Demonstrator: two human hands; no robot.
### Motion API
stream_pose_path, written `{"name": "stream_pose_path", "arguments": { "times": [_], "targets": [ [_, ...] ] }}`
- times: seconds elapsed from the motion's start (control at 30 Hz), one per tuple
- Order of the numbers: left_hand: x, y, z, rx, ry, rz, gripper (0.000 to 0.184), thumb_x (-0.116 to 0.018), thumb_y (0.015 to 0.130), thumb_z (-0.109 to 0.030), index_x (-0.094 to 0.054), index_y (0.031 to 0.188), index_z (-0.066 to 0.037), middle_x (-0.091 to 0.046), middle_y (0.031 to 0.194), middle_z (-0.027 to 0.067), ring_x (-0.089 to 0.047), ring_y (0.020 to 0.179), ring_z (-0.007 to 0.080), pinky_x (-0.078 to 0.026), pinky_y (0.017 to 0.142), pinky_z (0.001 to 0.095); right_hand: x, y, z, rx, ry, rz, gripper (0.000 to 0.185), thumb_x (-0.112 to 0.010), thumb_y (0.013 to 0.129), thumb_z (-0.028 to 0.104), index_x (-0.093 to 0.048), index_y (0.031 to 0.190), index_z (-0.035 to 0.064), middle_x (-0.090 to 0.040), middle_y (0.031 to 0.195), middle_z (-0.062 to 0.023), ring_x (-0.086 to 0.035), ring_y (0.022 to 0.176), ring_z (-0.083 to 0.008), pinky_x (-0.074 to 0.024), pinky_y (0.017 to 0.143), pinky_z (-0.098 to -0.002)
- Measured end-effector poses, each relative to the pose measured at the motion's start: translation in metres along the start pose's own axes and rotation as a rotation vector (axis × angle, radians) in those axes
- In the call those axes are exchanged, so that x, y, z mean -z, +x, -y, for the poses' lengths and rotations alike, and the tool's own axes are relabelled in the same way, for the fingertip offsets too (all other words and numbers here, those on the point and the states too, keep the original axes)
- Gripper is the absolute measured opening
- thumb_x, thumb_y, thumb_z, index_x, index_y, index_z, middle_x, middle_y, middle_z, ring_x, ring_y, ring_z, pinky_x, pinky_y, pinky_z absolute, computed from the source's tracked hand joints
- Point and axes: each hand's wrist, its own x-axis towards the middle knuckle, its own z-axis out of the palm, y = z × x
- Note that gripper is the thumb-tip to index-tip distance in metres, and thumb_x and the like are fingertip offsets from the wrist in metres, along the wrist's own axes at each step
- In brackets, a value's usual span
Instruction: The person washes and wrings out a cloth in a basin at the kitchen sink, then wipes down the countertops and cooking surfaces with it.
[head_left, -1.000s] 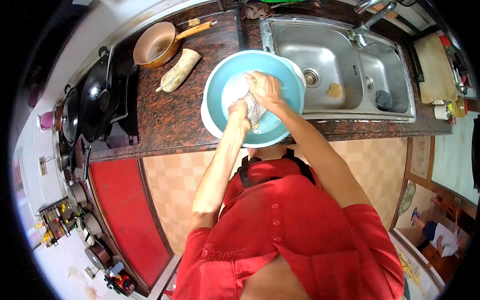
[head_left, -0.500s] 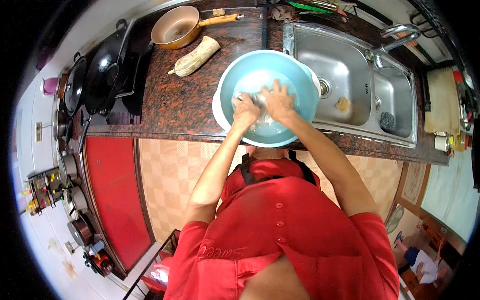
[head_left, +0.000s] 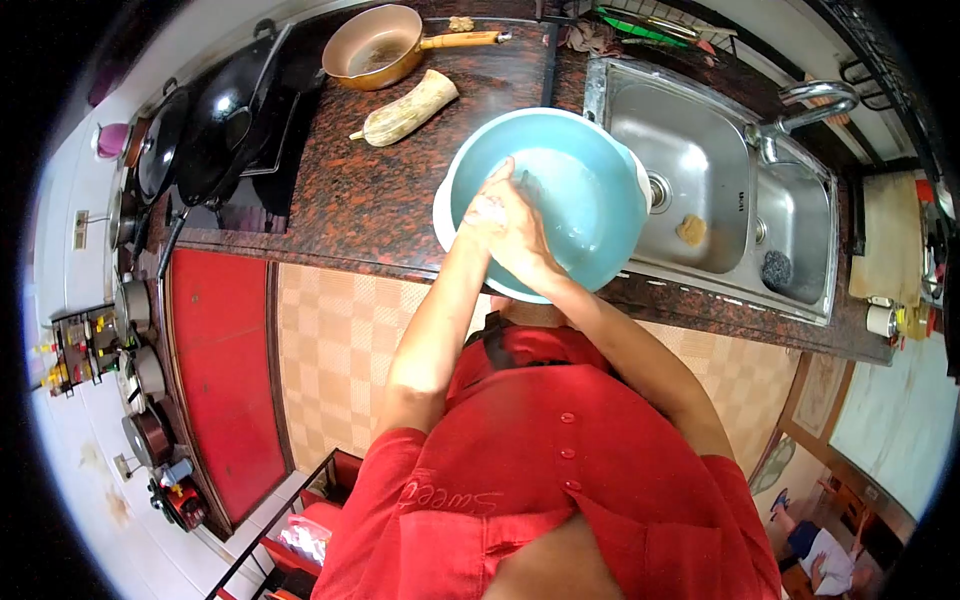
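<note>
A light blue plastic basin (head_left: 600, 215) with a white outer rim stands at the counter's front edge. Over its left side my left hand (head_left: 483, 222) and my right hand (head_left: 519, 232) are pressed together, the right one crossing in front. Both are closed, and whatever lies between the palms is hidden. A small pale, wet-looking patch shows where they meet. Just beyond the fingers, a greyish shape is too unclear to name. Shallow water seems to cover the basin's bottom.
A pale, elongated gourd (head_left: 408, 108) and a frying pan (head_left: 374, 48) lie behind the basin to the left. At right is a steel double sink (head_left: 690, 150) with a sponge (head_left: 691, 230), a dark scourer (head_left: 776, 268) and a faucet (head_left: 815, 95). A black wok (head_left: 222, 125) sits at far left.
My hands were apart and low in the basin, right fingers spread. Now they are joined and raised at its left side. The camera view has shifted slightly.
</note>
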Motion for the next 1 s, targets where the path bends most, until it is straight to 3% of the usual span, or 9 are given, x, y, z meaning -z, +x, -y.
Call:
{"name": "stream_pose_path", "arguments": {
  "times": [0.17, 0.33, 0.37, 0.5, 0.6, 0.67, 0.83, 0.97, 1.0],
  "targets": [
    [-0.020, -0.014, 0.000, -0.190, 0.429, 0.059, 0.034, -0.044, 0.089, -0.038, -0.054, 0.098, -0.007, -0.057, 0.084, 0.0091, -0.056, 0.077, 0.0217, -0.046, 0.072, 0.0314, 0.010, 0.007, -0.004, 0.044, -0.129, 0.051, 0.024, -0.065, 0.074, 0.017, -0.048, 0.083, 0.0030, -0.056, 0.081, -0.0189, -0.055, 0.075, -0.0376, -0.0436, 0.066, -0.0425],
    [-0.062, -0.019, 0.005, -0.056, 0.178, -0.440, 0.022, -0.045, 0.089, -0.023, -0.053, 0.099, -0.004, -0.058, 0.085, 0.0104, -0.058, 0.073, 0.0202, -0.049, 0.060, 0.0316, 0.027, 0.021, -0.023, -0.160, -0.393, 0.074, 0.023, -0.054, 0.082, 0.029, -0.051, 0.083, 0.0061, -0.057, 0.075, -0.0202, -0.055, 0.069, -0.0412, -0.0426, 0.061, -0.0468],
    [-0.065, -0.021, 0.006, -0.023, 0.128, -0.539, 0.020, -0.046, 0.089, -0.020, -0.053, 0.099, -0.004, -0.058, 0.085, 0.0107, -0.059, 0.072, 0.0199, -0.050, 0.057, 0.0316, 0.031, 0.030, -0.029, -0.401, -0.526, 0.111, 0.029, -0.050, 0.084, 0.034, -0.051, 0.084, 0.0050, -0.057, 0.079, -0.0215, -0.055, 0.073, -0.0417, -0.0421, 0.063, -0.0474],
    [-0.065, -0.024, -0.002, -0.083, 0.169, -0.496, 0.026, -0.055, 0.086, -0.022, -0.052, 0.102, -0.003, -0.059, 0.086, 0.0132, -0.060, 0.074, 0.0200, -0.050, 0.060, 0.0289, 0.055, 0.029, -0.041, -0.473, -0.577, 0.214, 0.043, -0.041, 0.083, 0.044, -0.050, 0.104, 0.0083, -0.051, 0.106, -0.0245, -0.052, 0.094, -0.0404, -0.0398, 0.084, -0.0453],
    [-0.064, -0.039, -0.018, -0.258, 0.400, -0.338, 0.040, -0.062, 0.081, -0.027, -0.049, 0.110, -0.001, -0.059, 0.087, 0.0121, -0.059, 0.078, 0.0175, -0.049, 0.064, 0.0281, 0.084, 0.031, -0.044, -0.426, -0.612, 0.478, 0.048, -0.043, 0.081, 0.049, -0.045, 0.111, 0.0123, -0.050, 0.109, -0.0203, -0.053, 0.095, -0.0355, -0.0403, 0.083, -0.0424],
    [-0.062, -0.044, -0.024, -0.340, 0.600, -0.234, 0.048, -0.063, 0.080, -0.029, -0.045, 0.116, -0.003, -0.060, 0.089, 0.0108, -0.058, 0.081, 0.0157, -0.048, 0.069, 0.0269, 0.097, 0.028, -0.043, -0.351, -0.673, 0.478, 0.048, -0.055, 0.077, 0.042, -0.044, 0.111, 0.0100, -0.051, 0.107, -0.0165, -0.053, 0.097, -0.0277, -0.0423, 0.080, -0.0362],
    [-0.069, -0.045, -0.034, -0.198, 0.637, -0.033, 0.058, -0.065, 0.079, -0.027, -0.035, 0.123, -0.003, -0.059, 0.093, 0.0122, -0.056, 0.088, 0.0166, -0.046, 0.074, 0.0273, 0.092, 0.023, -0.038, -0.415, 0.341, 0.468, 0.064, -0.071, 0.067, 0.014, -0.038, 0.121, 0.0016, -0.049, 0.113, -0.0164, -0.054, 0.094, -0.0215, -0.0446, 0.078, -0.0315],
    [-0.073, -0.054, -0.044, -0.135, 0.959, 0.022, 0.073, -0.077, 0.064, -0.025, -0.037, 0.119, 0.001, -0.059, 0.093, 0.0151, -0.056, 0.092, 0.0203, -0.046, 0.077, 0.0294, 0.082, 0.020, -0.060, -0.457, 0.562, 0.451, 0.064, -0.069, 0.069, 0.013, -0.038, 0.123, 0.0032, -0.054, 0.107, -0.0151, -0.056, 0.087, -0.0205, -0.0456, 0.077, -0.0310],
    [-0.070, -0.058, -0.048, -0.137, 1.124, 0.003, 0.077, -0.081, 0.058, -0.023, -0.039, 0.117, 0.003, -0.059, 0.093, 0.0159, -0.056, 0.093, 0.0217, -0.046, 0.079, 0.0304, 0.086, 0.024, -0.058, -0.392, 0.298, 0.479, 0.059, -0.069, 0.070, 0.012, -0.041, 0.120, 0.0023, -0.056, 0.102, -0.0141, -0.056, 0.086, -0.0206, -0.0463, 0.076, -0.0305]
  ]
}}
